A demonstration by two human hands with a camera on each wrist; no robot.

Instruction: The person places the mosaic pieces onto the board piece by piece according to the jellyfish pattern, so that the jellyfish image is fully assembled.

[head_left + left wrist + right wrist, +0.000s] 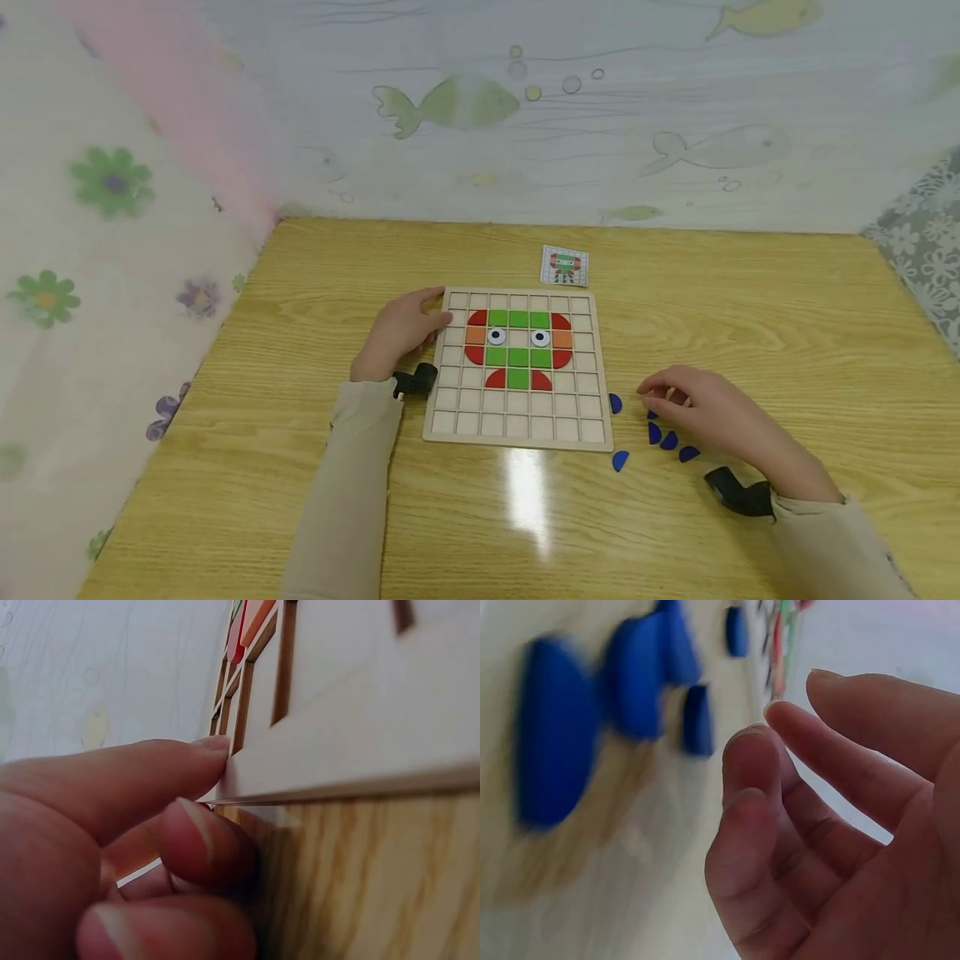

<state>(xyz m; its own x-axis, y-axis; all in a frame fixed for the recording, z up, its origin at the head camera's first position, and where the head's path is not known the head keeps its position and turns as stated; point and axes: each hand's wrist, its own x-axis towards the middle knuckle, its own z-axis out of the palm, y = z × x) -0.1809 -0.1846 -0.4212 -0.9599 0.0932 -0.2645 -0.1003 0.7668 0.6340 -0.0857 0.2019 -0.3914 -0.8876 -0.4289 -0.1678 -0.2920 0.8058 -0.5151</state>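
Note:
My left hand (401, 333) holds the left edge of a square wooden grid board (517, 406), its thumb on the rim and the other fingers curled beside it. Green squares (518, 357), red quarter-circles (476, 356), orange squares (562, 339) and two round eye pieces (496, 336) fill some of the board's cells. Off the board's right side, my right hand (705, 408) hovers with loosely bent fingers over several blue half-circle pieces (669, 440). Its fingertips hold nothing in the right wrist view, where blue half-circles (555, 735) lie on the table nearby.
Behind the board lies a small picture card (565, 267) with a similar coloured pattern. One blue half-circle (615, 403) lies right at the board's right edge, another (619, 460) off its near right corner. The wooden table (225, 492) meets a fish-patterned wall covering (465, 167).

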